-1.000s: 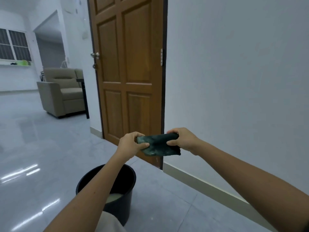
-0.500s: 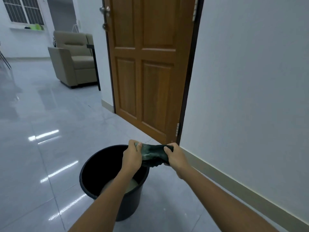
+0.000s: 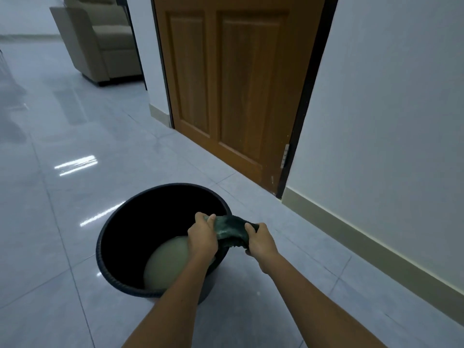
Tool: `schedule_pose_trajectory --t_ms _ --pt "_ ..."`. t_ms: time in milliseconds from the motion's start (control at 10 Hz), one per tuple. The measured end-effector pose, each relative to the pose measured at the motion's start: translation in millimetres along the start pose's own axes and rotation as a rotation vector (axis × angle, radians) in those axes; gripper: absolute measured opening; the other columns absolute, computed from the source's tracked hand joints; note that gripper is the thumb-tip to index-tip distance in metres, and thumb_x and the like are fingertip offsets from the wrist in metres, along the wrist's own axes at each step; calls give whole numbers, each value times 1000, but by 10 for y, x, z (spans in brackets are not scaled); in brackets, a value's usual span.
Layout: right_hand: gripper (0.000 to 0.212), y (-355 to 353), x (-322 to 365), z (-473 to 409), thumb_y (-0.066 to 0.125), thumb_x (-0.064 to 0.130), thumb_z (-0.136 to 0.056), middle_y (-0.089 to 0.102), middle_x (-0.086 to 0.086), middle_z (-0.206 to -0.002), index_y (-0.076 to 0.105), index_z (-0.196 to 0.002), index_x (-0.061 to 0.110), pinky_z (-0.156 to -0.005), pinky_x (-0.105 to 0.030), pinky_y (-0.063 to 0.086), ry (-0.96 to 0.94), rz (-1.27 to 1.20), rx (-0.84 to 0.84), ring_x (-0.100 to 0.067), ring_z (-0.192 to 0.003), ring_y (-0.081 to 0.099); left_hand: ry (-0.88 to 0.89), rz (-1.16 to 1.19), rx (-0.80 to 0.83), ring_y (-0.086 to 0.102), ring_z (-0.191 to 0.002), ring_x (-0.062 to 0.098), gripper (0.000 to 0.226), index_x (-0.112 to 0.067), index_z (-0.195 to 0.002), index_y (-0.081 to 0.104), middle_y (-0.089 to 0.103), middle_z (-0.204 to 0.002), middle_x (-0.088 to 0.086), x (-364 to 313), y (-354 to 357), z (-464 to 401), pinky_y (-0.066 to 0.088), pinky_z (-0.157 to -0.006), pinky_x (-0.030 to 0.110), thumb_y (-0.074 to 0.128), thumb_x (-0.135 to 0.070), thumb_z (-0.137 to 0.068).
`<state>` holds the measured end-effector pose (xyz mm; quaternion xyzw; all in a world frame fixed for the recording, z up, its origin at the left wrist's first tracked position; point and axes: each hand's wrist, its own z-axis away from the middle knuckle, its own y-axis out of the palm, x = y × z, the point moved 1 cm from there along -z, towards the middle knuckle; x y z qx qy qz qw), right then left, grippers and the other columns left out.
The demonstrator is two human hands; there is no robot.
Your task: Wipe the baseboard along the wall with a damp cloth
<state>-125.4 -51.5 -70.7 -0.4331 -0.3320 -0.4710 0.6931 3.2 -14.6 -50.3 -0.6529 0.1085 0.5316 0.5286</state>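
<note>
A dark green cloth (image 3: 229,229) is bunched between both hands over the right rim of a black bucket (image 3: 110,237). My left hand (image 3: 202,237) grips its left end above the bucket's cloudy water (image 3: 165,262). My right hand (image 3: 259,241) grips the right end just outside the rim. The beige baseboard (image 3: 371,249) runs along the foot of the white wall (image 3: 391,121) on the right, from the door frame toward me, well clear of the cloth.
A brown panelled door (image 3: 226,79) is shut in its dark frame ahead. A beige armchair (image 3: 100,38) stands at the far left. Glossy grey floor tiles (image 3: 62,156) spread to the left of the bucket. A short piece of baseboard (image 3: 159,115) lies left of the door.
Both hands have lowered the cloth from chest height down to the bucket's rim. The view has tilted down, so the bucket and floor fill more of the frame.
</note>
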Motion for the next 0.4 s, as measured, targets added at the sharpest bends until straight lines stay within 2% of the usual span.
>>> schedule_pose_trajectory --t_ms 100,200,300,400 --pt "41 83 -111 -17 41 38 -99 61 -18 -96 54 -101 -1 -60 -33 52 64 82 121 -25 -74 58 -117 -76 166 55 -95 36 44 0 -106 49 59 -107 23 132 142 -36 35 -73 32 31 -40 -99" --pt "39 -9 -86 -28 45 33 -98 53 -11 -73 48 -69 7 -65 -42 48 -27 314 123 -22 -65 48 -201 -70 253 55 -105 36 54 2 -115 53 60 -115 21 145 109 -93 41 -84 32 34 -45 -97" --pt "34 -251 162 171 40 20 -99 47 -4 -76 38 -66 12 -59 -26 36 -78 440 94 -16 -65 42 -193 -100 131 52 -114 37 47 -3 -131 42 54 -126 21 19 -56 -76 41 -91 39 40 -36 -97" --pt "24 -502 410 446 32 17 -99 49 -7 -95 43 -78 9 -73 -25 33 -136 519 39 -23 -90 48 -105 -198 76 50 -117 35 46 -3 -135 37 50 -131 19 -158 -245 142 41 -94 42 36 -31 -98"
